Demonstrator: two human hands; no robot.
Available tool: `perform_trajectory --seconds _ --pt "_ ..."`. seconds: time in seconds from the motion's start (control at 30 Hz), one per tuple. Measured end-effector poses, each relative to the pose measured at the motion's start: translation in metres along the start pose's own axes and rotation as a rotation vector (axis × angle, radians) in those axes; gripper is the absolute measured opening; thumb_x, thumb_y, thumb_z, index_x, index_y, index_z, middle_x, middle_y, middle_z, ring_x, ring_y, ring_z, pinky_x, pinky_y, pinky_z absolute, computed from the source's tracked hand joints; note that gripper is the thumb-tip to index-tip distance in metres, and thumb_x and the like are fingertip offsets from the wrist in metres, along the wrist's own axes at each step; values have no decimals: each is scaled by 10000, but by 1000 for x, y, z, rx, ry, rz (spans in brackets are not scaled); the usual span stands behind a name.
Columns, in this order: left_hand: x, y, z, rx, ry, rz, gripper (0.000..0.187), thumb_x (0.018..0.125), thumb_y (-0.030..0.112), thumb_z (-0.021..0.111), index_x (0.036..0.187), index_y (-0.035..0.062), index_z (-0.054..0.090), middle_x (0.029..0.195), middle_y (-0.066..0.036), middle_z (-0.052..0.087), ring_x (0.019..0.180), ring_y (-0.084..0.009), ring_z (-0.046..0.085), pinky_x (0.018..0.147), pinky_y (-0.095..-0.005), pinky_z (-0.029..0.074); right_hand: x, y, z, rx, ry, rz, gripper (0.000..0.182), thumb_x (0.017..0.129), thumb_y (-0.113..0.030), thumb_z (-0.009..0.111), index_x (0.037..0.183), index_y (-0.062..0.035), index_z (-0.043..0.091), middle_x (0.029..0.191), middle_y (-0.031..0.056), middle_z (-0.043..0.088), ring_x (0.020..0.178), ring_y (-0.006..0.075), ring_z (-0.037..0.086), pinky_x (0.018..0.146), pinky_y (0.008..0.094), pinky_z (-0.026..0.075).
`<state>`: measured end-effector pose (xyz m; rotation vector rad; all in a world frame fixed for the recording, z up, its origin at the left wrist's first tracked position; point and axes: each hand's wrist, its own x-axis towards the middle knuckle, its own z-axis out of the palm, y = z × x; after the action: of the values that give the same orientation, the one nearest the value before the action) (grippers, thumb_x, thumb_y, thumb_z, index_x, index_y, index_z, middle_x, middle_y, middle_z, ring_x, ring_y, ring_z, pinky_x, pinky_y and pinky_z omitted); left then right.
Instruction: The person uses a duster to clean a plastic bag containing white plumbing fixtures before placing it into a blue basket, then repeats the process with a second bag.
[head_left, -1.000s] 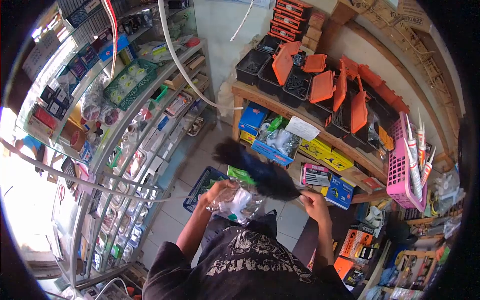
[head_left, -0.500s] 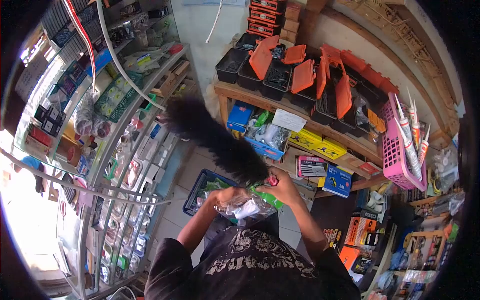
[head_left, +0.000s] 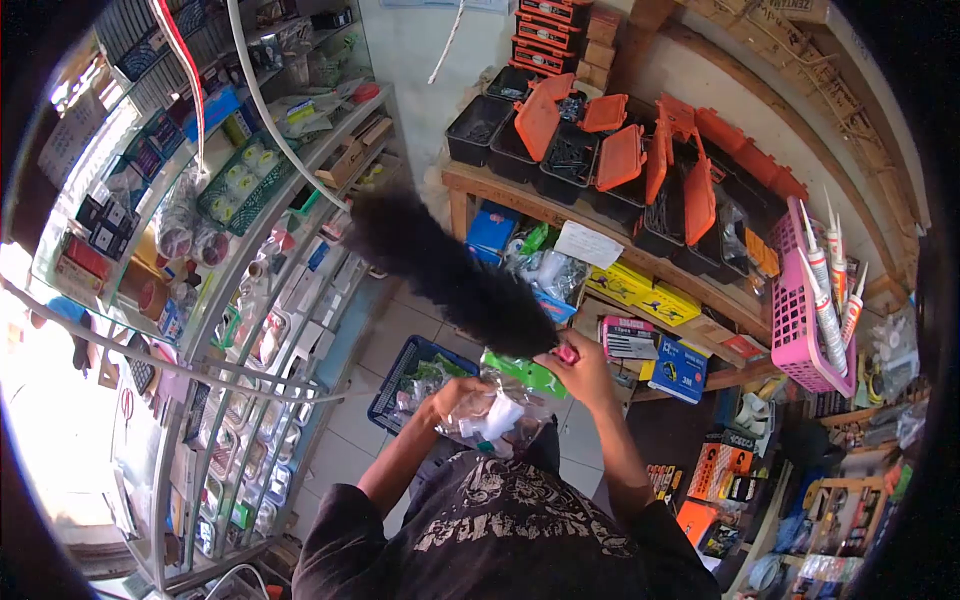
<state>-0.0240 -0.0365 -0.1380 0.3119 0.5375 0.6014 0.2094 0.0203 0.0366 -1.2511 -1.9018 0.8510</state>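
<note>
My left hand (head_left: 455, 402) is closed on the side of a clear plastic packet (head_left: 478, 424) with something white inside. A green header card (head_left: 532, 374) runs along the packet's top. My right hand (head_left: 585, 378) is wrapped round the pink handle of a fluffy black duster (head_left: 455, 285), close by the header's right end. The duster slants up and leftward from that hand, its bristles between the glass case and the wooden shelf. Beneath my left hand, a blue basket (head_left: 384, 402) holds more plastic packets.
A glass display case (head_left: 335, 165) stands at left, with grey cables crossing in front. On the right, a wooden shelf (head_left: 560, 212) carries black bins with orange lids (head_left: 622, 158). A pink basket (head_left: 790, 300) of sealant tubes hangs at its end. Boxes (head_left: 675, 370) fill the lower shelf.
The packet has turned more upright, showing more of its green header and white contents. The duster has shifted slightly right and down in view, still in my right hand.
</note>
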Motion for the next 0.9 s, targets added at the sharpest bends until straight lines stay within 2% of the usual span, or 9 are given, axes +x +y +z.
perform_trajectory --seconds 0.1,0.2,0.23,0.33,0.43,0.6,0.67,0.83,0.9 --pt "-57 45 100 18 383 166 362 914 199 458 1156 -64 514 1082 -205 608 983 -311 606 923 -430 467 -8 1 -35 66 -97 -3 285 829 -255 694 776 -5 567 576 62 483 515 133 425 500 316 381" --pt "-29 6 -66 -321 -253 407 340 900 198 477 1127 -51 520 1077 -221 597 955 -323 599 852 -450 483 -27 16 -57 17 -287 105 317 876 -277 633 735 1 574 533 58 439 486 130 395 480 316 348" --pt "-40 22 -16 -805 -852 142 352 899 203 482 1149 -40 533 1067 -198 606 941 -286 601 808 -416 499 -33 19 -57 16 -294 104 317 876 -277 633 735 1 574 533 58 439 486 130 395 480 316 348" --pt "-31 -1 -66 -216 -91 487 383 950 232 437 1223 -22 526 1121 -149 598 967 -250 592 813 -365 499 -42 22 -50 -51 -374 169 337 890 -260 617 683 0 558 499 57 401 464 136 375 469 319 323" --pt "18 -20 -76 73 205 349 367 959 240 432 1208 -6 544 1123 -139 593 929 -239 589 801 -372 498 -39 25 -27 -93 -279 53 350 892 -280 620 689 1 569 502 75 387 456 142 372 457 332 315" --pt "-18 3 -113 -301 -373 352 369 928 292 513 1176 24 563 993 -128 620 765 -235 572 691 -335 500 -46 31 -40 -22 -264 104 327 890 -273 625 708 -3 597 506 78 407 455 138 370 455 330 315" --pt "-14 19 -104 808 530 640 469 912 409 513 1189 33 544 946 -130 603 750 -252 555 668 -358 488 -53 41 -50 6 -261 100 324 890 -273 626 711 -4 602 509 81 413 456 137 369 455 330 315" --pt "-24 33 -32 -570 -135 319 541 899 536 420 1088 56 584 862 -104 602 712 -241 555 649 -398 479 -45 32 -36 -60 -262 120 300 895 -271 621 748 -9 616 527 85 445 457 147 399 461 329 331" --pt "-21 39 -3 -520 -132 312 539 895 529 419 1091 54 583 820 -96 595 680 -232 543 618 -389 467 -38 23 -24 -89 -231 100 299 900 -275 613 759 -11 616 534 91 452 458 158 407 464 328 334"
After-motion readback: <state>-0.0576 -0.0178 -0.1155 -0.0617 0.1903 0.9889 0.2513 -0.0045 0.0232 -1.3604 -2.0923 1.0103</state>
